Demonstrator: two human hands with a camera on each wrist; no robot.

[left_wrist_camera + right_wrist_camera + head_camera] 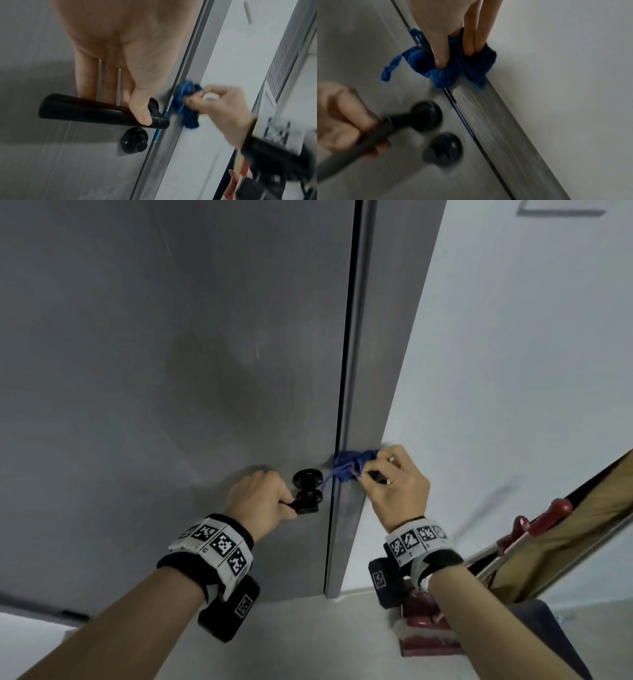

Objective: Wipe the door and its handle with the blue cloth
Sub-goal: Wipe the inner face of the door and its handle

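Observation:
A grey door (171, 354) fills the left of the head view, with a black lever handle (305, 506) and a round black lock knob (134, 140) beside it. My left hand (260, 498) grips the lever (96, 109), fingers behind it and thumb over its front. My right hand (394, 484) holds a bunched blue cloth (352, 463) and presses it against the door's edge and the grey frame (356, 371), just above the handle. In the right wrist view the fingers (471, 44) dig into the cloth (450, 70), and a loose strip hangs to its left.
A white wall (513, 354) runs along the right of the frame. At lower right, a red-handled tool (534, 525) and a dark red object (424, 628) stand by the wall near my right forearm. Pale floor lies below the door.

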